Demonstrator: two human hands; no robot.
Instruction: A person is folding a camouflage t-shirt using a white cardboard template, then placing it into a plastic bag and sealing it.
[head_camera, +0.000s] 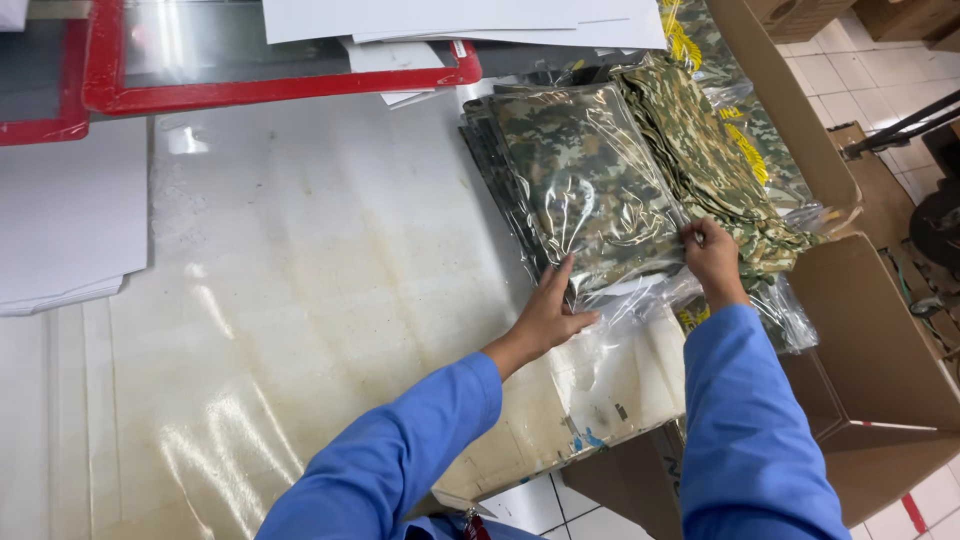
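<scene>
A stack of camouflage garments in clear plastic bags (575, 175) lies at the right side of a worn, glossy white table (300, 290). My left hand (552, 315) rests flat on the near edge of the top bag, fingers apart. My right hand (712, 255) pinches the near right corner of that bag, at its loose plastic flap. To the right, more bagged camouflage garments with yellow print (725, 150) lean across one another. Both my sleeves are blue.
Two red-framed panels (270, 85) and white paper sheets (60, 220) lie at the back and left of the table. An open cardboard box (880, 360) stands on the tiled floor (850, 70) to the right, beside the table's edge.
</scene>
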